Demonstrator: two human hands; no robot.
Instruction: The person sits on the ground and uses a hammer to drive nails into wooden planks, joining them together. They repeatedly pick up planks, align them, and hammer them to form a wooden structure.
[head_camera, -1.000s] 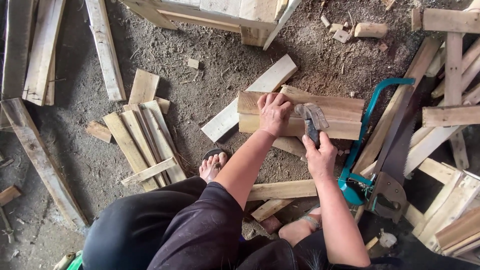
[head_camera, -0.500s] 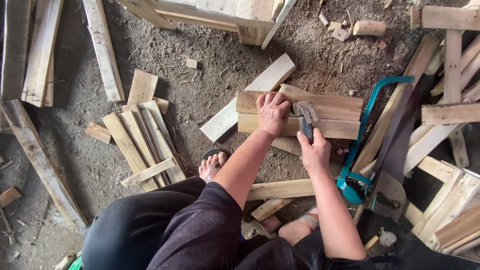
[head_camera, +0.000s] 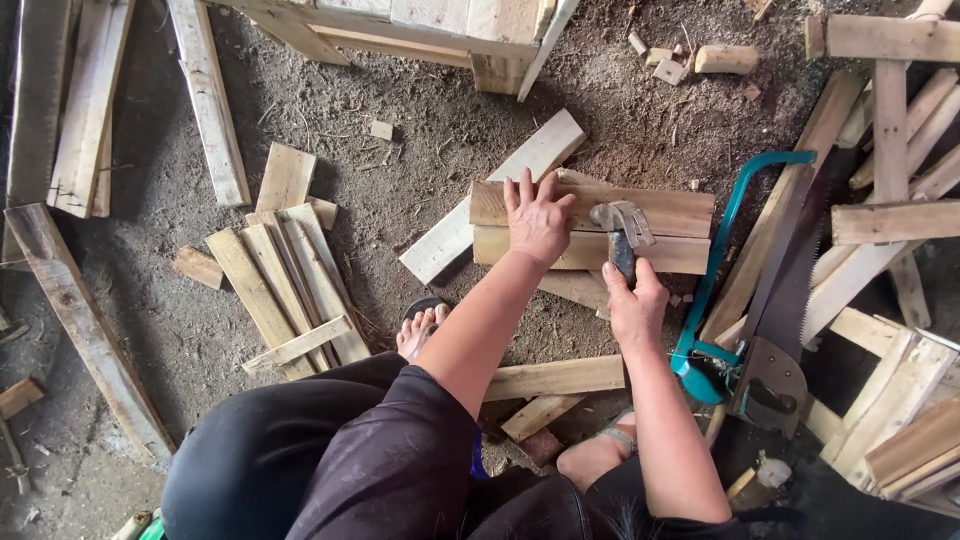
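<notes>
On the dirt floor, between the person's feet: a claw hammer over stacked boards.
The left hand (head_camera: 538, 222) lies flat, fingers spread, pressing the wooden boards (head_camera: 660, 228). The right hand (head_camera: 634, 302) is clenched around the claw hammer (head_camera: 621, 228), its head resting on the boards. A teal-framed saw (head_camera: 745, 290) lies just beside them, right.

Dusty dirt floor (head_camera: 400, 130) carries it all: scattered planks (head_camera: 285, 280), small wood offcuts (head_camera: 690, 60), a teal bow saw (head_camera: 740, 260) beside a handsaw (head_camera: 780, 330).
</notes>
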